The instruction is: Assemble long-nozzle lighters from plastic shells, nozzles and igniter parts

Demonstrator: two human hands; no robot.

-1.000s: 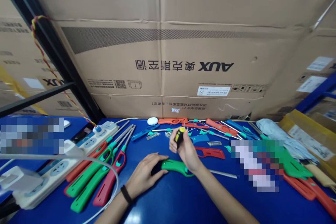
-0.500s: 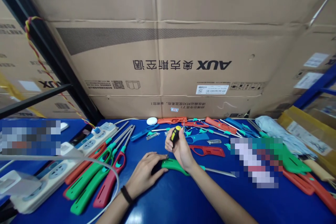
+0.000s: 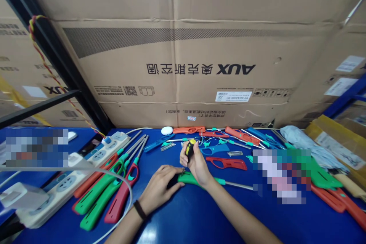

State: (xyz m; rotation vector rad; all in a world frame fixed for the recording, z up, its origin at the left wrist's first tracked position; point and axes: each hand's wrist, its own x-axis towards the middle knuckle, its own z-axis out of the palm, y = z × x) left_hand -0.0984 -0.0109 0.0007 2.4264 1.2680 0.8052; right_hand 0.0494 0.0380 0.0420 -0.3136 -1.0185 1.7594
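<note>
Item 1: left hand (image 3: 158, 187), lower centre, black wristband (image 3: 140, 210) on the wrist. Fingers were curled and clenched around the dark end of a green utility lighter (image 3: 188, 178), which lay across the blue work table (image 3: 183, 223) with its metal nozzle (image 3: 240, 185) pointing right.

Item 2: right hand (image 3: 196, 163), just above and beside the left, grasping a small screwdriver (image 3: 189, 151) with a yellow-and-black handle in a closed grip. The shaft (image 3: 183, 170) pointed down and left at the lighter; contact could not be told.

Item 3: red lighter housing (image 3: 225, 163), just right of the right hand; blue lighter housing (image 3: 214, 149) above it; thin wires (image 3: 207, 141) beyond.

Item 4: far table edge, upper centre: orange lighter housing (image 3: 188, 130) and white oval object (image 3: 166, 130).

Item 5: left of the hands: two green lighters (image 3: 97, 202) and a red lighter (image 3: 121, 194), beside a white power strip (image 3: 61, 185).

Item 6: behind the table: cardboard cartons (image 3: 183, 65) printed AUX. Right: grey-white bag (image 3: 300, 143), partly beside a pixelated patch (image 3: 281, 175).
</note>
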